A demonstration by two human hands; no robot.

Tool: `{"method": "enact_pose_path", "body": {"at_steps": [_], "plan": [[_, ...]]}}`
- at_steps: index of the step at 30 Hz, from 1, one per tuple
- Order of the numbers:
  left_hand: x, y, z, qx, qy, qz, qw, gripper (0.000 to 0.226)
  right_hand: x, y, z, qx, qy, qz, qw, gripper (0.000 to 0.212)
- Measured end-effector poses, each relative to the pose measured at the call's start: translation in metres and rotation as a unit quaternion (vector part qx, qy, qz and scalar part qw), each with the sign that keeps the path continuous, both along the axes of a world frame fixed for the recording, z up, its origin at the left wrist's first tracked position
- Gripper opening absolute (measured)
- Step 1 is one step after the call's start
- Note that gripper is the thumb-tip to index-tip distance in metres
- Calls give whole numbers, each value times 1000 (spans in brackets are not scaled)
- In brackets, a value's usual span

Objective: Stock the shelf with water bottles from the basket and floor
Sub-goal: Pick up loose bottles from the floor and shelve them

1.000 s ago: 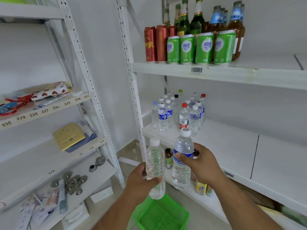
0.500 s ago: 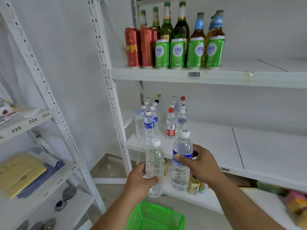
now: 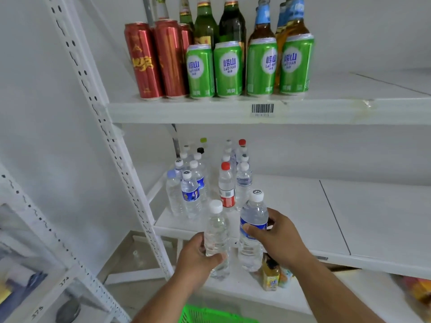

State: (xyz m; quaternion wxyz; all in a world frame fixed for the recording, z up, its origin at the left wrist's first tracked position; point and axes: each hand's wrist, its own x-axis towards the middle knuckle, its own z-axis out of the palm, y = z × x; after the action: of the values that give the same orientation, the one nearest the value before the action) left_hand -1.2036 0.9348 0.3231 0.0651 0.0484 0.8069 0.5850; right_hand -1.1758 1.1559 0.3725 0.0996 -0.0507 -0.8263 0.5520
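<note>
I see left hand (image 3: 198, 257) gripping a clear bottle (image 3: 217, 236) upright | right hand (image 3: 277, 238) wrapped round a blue-label bottle (image 3: 253, 231) just right of it | both held off the near edge of the shelf (image 3: 291, 206), bottle cluster (image 3: 205, 183) farther left | basket (image 3: 210, 315) below

We see only the green basket's (image 3: 217, 317) rim, cut by the bottom edge. Glass bottle (image 3: 233, 22) tops run off the top edge. Rear water bottles (image 3: 229, 151) hide behind front ones. Barcode sticker (image 3: 262, 109) digits too small to read.
</note>
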Motion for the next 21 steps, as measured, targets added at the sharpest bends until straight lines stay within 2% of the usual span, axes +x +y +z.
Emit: {"method": "enact_pose_path", "body": {"at_steps": [10,21], "plan": [[-87,15,-13,-42,-2,16,999,40,-71,7,-18,9,-8,-12,1000,32],[-170,27,-29,-6,-14,-24,1000,43,-131,-4,-32,26,-39,-89,995,28]]}}
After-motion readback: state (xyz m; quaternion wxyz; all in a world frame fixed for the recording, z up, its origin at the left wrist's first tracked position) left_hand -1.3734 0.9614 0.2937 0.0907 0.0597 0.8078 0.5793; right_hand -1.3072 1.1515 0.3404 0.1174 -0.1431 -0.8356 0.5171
